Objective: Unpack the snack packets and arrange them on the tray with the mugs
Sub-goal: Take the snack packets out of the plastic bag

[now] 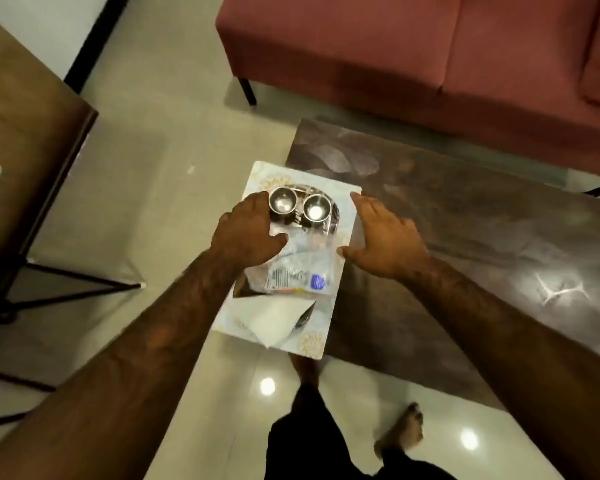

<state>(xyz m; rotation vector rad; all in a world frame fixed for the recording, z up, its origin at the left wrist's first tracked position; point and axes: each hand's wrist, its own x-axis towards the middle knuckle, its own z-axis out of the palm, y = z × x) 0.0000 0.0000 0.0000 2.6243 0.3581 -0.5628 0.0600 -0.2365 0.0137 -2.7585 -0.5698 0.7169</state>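
A white tray (313,344) with a gold flower print lies across the near left corner of the dark table (465,220), and its left part hangs over the floor. Two steel mugs (282,201) (316,209) stand side by side at the tray's far end. Clear snack packets (298,271) with printed labels lie in the middle, and a white sheet or packet (274,323) lies nearer me. My left hand (246,230) grips the tray's left edge beside the left mug, thumb on a packet. My right hand (381,237) lies along the right edge, fingers spread.
A red sofa (430,57) stands behind the table. On the left is a wooden table (25,126) on thin black legs. My bare feet (402,431) are on the glossy tiled floor (174,140) between the two tables.
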